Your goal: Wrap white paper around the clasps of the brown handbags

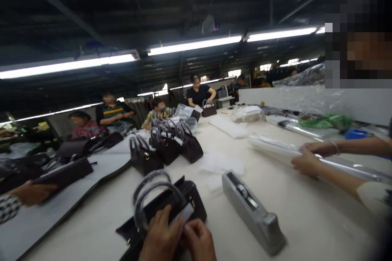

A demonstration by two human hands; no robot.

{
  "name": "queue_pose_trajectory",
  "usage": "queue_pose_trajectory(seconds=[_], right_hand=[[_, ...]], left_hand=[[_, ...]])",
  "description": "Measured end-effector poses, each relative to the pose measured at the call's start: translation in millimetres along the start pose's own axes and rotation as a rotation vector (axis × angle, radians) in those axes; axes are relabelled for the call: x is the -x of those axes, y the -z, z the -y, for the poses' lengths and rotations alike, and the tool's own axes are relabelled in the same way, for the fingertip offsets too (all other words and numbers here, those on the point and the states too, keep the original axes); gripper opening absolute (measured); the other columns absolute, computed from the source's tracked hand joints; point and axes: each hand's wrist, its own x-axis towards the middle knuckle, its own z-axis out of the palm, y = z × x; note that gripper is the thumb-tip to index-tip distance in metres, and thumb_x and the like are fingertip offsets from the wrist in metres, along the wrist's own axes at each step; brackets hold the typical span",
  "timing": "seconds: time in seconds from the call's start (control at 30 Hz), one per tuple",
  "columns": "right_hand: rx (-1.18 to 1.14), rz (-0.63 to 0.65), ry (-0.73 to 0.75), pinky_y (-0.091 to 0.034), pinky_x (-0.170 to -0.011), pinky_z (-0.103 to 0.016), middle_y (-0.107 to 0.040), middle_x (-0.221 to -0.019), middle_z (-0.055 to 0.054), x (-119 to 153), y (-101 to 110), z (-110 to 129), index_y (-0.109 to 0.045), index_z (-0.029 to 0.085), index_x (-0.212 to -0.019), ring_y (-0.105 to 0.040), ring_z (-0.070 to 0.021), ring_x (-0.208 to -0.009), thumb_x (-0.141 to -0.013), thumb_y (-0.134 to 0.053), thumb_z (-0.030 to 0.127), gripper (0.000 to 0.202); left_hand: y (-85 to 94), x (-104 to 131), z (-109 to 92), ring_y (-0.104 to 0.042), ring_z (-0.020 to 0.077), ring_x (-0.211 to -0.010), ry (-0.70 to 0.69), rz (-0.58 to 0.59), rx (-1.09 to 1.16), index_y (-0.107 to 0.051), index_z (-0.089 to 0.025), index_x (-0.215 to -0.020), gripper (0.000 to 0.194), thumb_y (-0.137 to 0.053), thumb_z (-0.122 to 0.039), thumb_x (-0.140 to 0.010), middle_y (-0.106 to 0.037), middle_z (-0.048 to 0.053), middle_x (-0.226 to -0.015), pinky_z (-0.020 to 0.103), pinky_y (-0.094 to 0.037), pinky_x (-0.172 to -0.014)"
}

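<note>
A long pale worktop [294,212] runs from the near edge to the far end of the room, with people seated along its left side and one standing at the far end. A group of dark handbags [167,147] stands upright at the middle left, their handles wrapped in pale covering. On the right, a co-worker's two hands [309,157] rest on a long roll of clear film [321,159] that lies across the worktop. A grey tape dispenser [252,210] lies near the centre, just right of the near handbag. That dark handbag [171,206] lies tilted at the near edge, its wrapped handles arching up to the left. Against it sits a small white tag [183,215]. The left hand [161,238] is curled over the bag's near side, fingers bent beside the tag. The right hand [199,240] sits just beside it, touching the left, fingers closed at the tag's lower edge; whether it pinches the tag cannot be told through the blur.
</note>
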Motion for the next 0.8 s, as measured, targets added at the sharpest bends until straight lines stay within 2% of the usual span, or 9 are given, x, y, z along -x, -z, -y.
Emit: queue_pose_trajectory(seconds=[0.07,0.17,0.37,0.43,0.53,0.63,0.8], right_hand=[[-0.078,0.000,-0.093,-0.046,-0.053,-0.025,-0.058,-0.056,0.001,21.8,-11.7,-31.4,-0.055,0.018,-0.060,-0.055,-0.0138,-0.054,-0.063,-0.067,0.038,0.024],[-0.177,-0.021,-0.144,-0.045,-0.059,-0.024,-0.056,-0.061,0.002,32.0,-18.8,-51.2,-0.053,0.016,-0.066,-0.053,-0.0116,-0.058,-0.066,-0.066,0.036,0.024],[-0.229,-0.025,-0.089,-0.044,-0.061,-0.023,-0.056,-0.063,0.003,28.5,-21.1,-47.6,-0.050,0.016,-0.072,-0.053,-0.0106,-0.060,-0.072,-0.064,0.035,0.023],[-0.292,-0.021,-0.076,-0.044,-0.063,-0.023,-0.058,-0.068,0.003,30.7,-24.0,-46.1,-0.048,0.018,-0.080,-0.055,-0.0110,-0.064,-0.072,-0.064,0.033,0.023],[-0.394,0.000,-0.070,-0.045,-0.070,-0.027,-0.062,-0.082,0.000,33.6,-27.2,-44.3,-0.041,0.021,-0.098,-0.058,-0.0136,-0.074,-0.074,-0.064,0.030,0.035],[-0.409,0.024,-0.052,-0.045,-0.075,-0.030,-0.062,-0.086,-0.001,34.1,-27.3,-43.3,-0.034,0.022,-0.112,-0.059,-0.0150,-0.079,-0.075,-0.062,0.029,0.047],[-0.372,0.023,-0.036,-0.045,-0.077,-0.032,-0.061,-0.087,-0.002,33.1,-25.0,-42.0,-0.033,0.022,-0.115,-0.059,-0.0167,-0.081,-0.075,-0.062,0.029,0.050]], left_hand=[[9.0,-6.3,-4.8,-0.057,0.0260,-0.085,0.005,0.108,-0.053,-0.064,-0.025,-0.092,0.021,-0.050,-0.020,-0.077,-0.056,0.014,-0.101,0.038,-0.052,-0.065],[15.1,-14.1,-7.8,-0.055,0.0253,-0.086,0.039,0.197,-0.042,-0.063,-0.022,-0.092,0.019,-0.052,-0.020,-0.077,-0.053,0.014,-0.102,0.039,-0.051,-0.067],[17.3,-13.3,-5.2,-0.051,0.0253,-0.091,0.064,0.220,0.056,-0.062,-0.021,-0.097,0.021,-0.050,-0.022,-0.079,-0.049,0.015,-0.106,0.041,-0.051,-0.072],[18.5,-13.5,-3.8,-0.051,0.0252,-0.092,0.069,0.219,0.082,-0.062,-0.021,-0.098,0.021,-0.049,-0.022,-0.080,-0.049,0.015,-0.107,0.041,-0.051,-0.073],[20.9,-14.8,-3.0,-0.052,0.0253,-0.094,0.078,0.235,0.105,-0.062,-0.020,-0.098,0.022,-0.049,-0.023,-0.081,-0.050,0.015,-0.107,0.040,-0.051,-0.074],[21.9,-15.1,-2.8,-0.052,0.0251,-0.095,0.096,0.253,0.118,-0.061,-0.019,-0.099,0.023,-0.047,-0.024,-0.082,-0.050,0.015,-0.107,0.040,-0.051,-0.076],[21.5,-14.5,-3.0,-0.051,0.0254,-0.096,0.109,0.275,0.130,-0.061,-0.019,-0.100,0.023,-0.047,-0.025,-0.082,-0.049,0.015,-0.109,0.042,-0.050,-0.078]])
